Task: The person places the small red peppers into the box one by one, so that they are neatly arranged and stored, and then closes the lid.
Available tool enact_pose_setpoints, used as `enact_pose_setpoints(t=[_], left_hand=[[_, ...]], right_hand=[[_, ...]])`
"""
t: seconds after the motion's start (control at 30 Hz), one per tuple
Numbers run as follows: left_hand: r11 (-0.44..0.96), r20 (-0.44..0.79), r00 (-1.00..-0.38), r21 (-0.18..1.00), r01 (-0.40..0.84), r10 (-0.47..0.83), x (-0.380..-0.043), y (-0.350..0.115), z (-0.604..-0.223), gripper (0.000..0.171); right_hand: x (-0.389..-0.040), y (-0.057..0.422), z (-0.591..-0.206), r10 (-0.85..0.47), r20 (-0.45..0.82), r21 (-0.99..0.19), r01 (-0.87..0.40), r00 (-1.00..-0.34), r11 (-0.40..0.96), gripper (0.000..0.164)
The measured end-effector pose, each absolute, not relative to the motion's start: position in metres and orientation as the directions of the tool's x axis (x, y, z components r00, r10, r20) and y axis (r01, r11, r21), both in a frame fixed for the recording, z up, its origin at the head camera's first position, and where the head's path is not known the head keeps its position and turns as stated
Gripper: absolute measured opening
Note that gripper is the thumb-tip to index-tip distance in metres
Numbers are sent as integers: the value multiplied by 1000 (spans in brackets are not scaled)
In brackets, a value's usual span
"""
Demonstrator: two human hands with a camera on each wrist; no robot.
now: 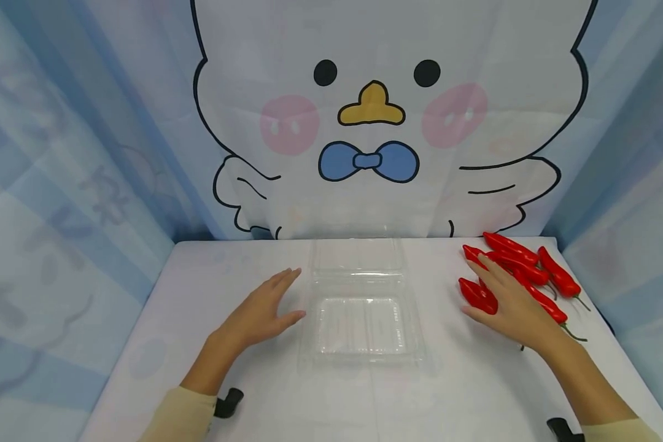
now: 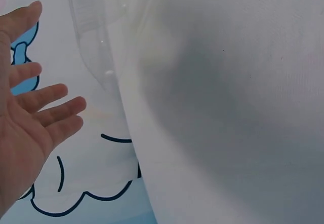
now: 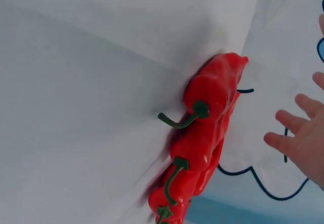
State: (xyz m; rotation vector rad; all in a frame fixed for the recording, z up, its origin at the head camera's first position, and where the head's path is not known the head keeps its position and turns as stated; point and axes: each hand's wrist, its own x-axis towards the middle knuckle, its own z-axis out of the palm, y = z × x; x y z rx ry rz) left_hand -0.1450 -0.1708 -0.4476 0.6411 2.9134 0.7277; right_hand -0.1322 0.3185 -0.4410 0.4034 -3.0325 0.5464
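Note:
Several red chili peppers (image 1: 555, 273) with green stems lie in a loose pile at the table's right side. Over the pile's left part is my right hand (image 1: 511, 304), fingers extended and holding nothing; it hides some of the peppers in the head view. In the right wrist view the peppers (image 3: 210, 95) lie in a row, with the spread fingers apart from them. A clear plastic clamshell box (image 1: 364, 325) stands at the middle, its lid (image 1: 359, 256) folded back. Left of the box hovers my left hand (image 1: 262, 313), with thumb and fingers spread and nothing held.
A white cloth covers the table (image 1: 199, 282). Behind it hangs a backdrop (image 1: 376, 209) with a cartoon bird, and blue-white curtains (image 1: 61, 245) flank both sides. Black straps (image 1: 229, 403) show at both wrists.

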Motion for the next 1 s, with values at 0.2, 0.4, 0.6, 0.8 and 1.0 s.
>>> enact_pose_setpoints(t=[0.2, 0.4, 0.6, 0.8, 1.0], left_hand=[[782, -2, -916, 523, 340, 400, -145, -166, -450, 86], [748, -44, -924, 602, 279, 380, -146, -161, -452, 87], [715, -84, -932, 667, 211, 353, -149, -157, -458, 86], [692, -130, -939, 709, 136, 318, -146, -154, -464, 85], [668, -184, -940, 742, 59, 287, -143, -152, -467, 83]], right_hand=[[-128, 332, -443, -224, 57, -385, -229, -973, 894, 108], [-126, 342, -450, -208, 43, -420, -206, -977, 884, 104], [-126, 347, -453, -182, -20, -422, -156, -983, 893, 103], [-125, 349, -456, -175, -43, -431, -140, -984, 891, 101], [-123, 352, -462, -168, -56, -430, -128, -984, 894, 98]])
